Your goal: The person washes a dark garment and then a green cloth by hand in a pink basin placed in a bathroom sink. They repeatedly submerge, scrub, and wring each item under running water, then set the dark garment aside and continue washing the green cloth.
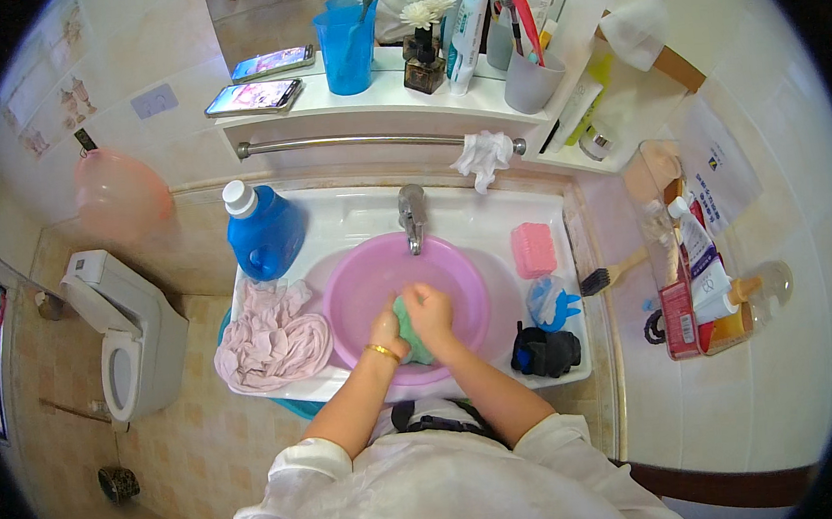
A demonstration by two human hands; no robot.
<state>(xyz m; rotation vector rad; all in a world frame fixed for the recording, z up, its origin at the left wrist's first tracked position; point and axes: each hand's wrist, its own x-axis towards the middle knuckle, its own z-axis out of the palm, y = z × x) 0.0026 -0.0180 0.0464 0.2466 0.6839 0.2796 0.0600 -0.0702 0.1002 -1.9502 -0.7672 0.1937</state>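
Both my hands work close together over a pink plastic basin [346, 293] set in a white washbasin [354, 206]. A green cloth [411, 332] is bunched between them. My left hand [388, 330], with a gold-coloured bracelet at its wrist, grips the cloth from the left. Curled over its right side is my right hand [428, 313]; the fingers hide part of the cloth. The chrome faucet [413, 216] reaches over the basin's far rim, a little beyond my hands. Whether water runs from it I cannot tell.
A blue detergent bottle [263, 230] and crumpled pale-pink fabric [270, 342] sit left. On the right are a pink soap box [532, 250], a blue-and-white item [553, 300], dark bundled fabric [545, 350] and a brush [609, 275]. A towel bar [350, 142] runs below the shelf [377, 110].
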